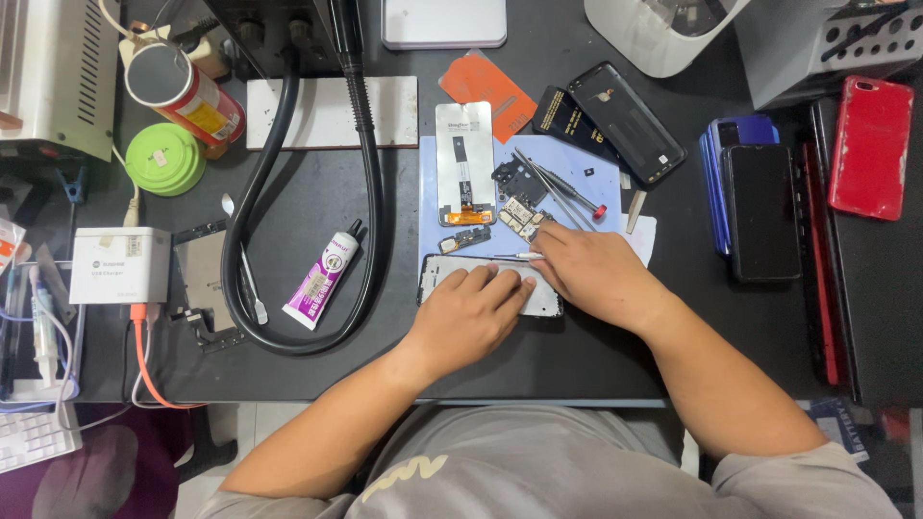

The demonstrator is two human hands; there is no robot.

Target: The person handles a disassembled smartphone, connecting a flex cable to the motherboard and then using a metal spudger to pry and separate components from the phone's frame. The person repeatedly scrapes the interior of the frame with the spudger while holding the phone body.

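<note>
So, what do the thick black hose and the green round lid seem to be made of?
The hose looks like matte black rubber or soft plastic: it bends in a smooth loop with only a dull sheen. The lid looks like smooth, light green plastic, moulded in one colour with a slight gloss.

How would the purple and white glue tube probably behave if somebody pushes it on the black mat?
The glue tube lies flat and tapers to a narrow black nozzle, so it would probably roll in a curve, not straight. It looks small and soft-walled, so it is likely light and may dent if squeezed.
</note>
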